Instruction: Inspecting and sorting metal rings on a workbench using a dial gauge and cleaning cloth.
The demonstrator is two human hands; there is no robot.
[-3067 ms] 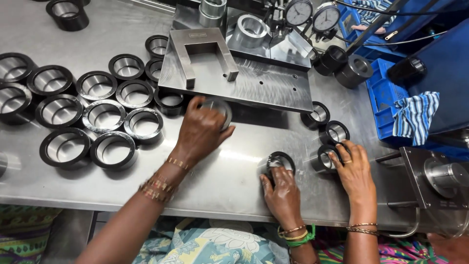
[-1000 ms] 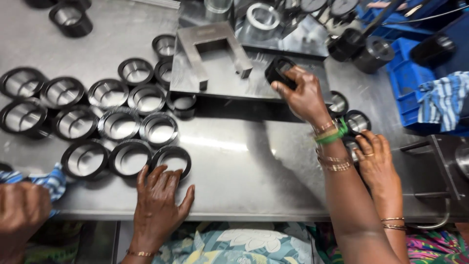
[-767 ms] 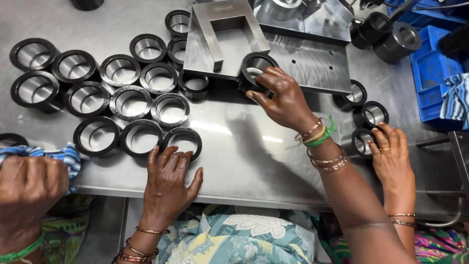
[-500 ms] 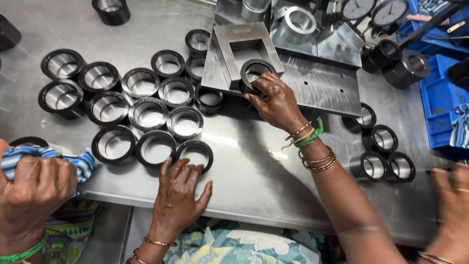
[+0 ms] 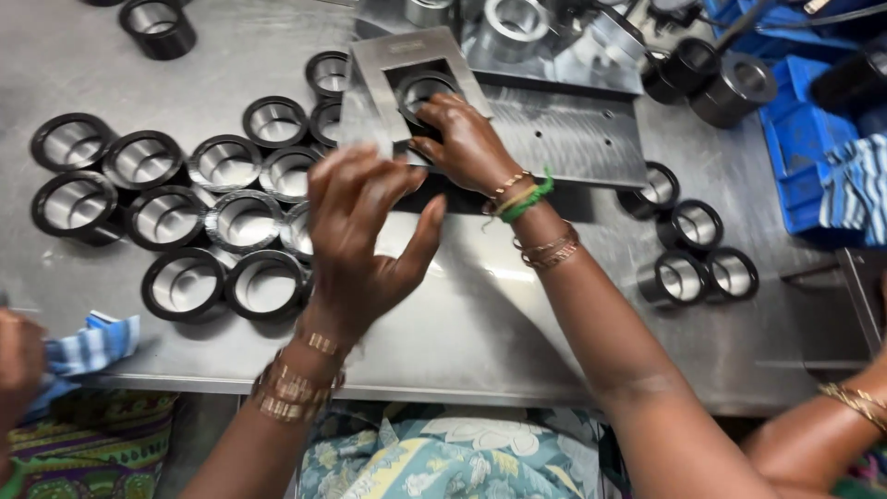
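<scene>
Right hand: right hand (image 5: pixel 467 143) reaches over the steel plate (image 5: pixel 573 139), fingers clasped on a black ring (image 5: pixel 423 92) with a bright bore
Ring in hand: sits inside the square opening of the grey gauge frame (image 5: pixel 416 83), which lies on the left end of the plate
Left hand: left hand (image 5: pixel 365 231) is raised above the bench (image 5: pixel 517 305), blurred, fingers spread and released, grasping nothing
Ring group: many like rings (image 5: pixel 194 217) stand upright in close rows on the left part of the bench, several touching; the left hand hangs over the right edge of this group
Right rings: three rings (image 5: pixel 698 254) stand near one another right of the plate's front corner, with a fourth (image 5: pixel 658 189) just beside the plate edge
Far side: larger metal sleeves (image 5: pixel 725 79) and a shiny collar (image 5: pixel 513 23) stand behind the plate; whether they touch it I cannot tell
Lone ring: one ring (image 5: pixel 159 26) stands apart at the top left
Blue crate: crate (image 5: pixel 813 157) at the right edge, a striped cloth (image 5: pixel 859 189) draped over it
Other people: a second person's hand (image 5: pixel 20 356) at the left edge grips a blue striped rag (image 5: pixel 88 346); another forearm with bangles (image 5: pixel 855 407) enters at the lower right
</scene>
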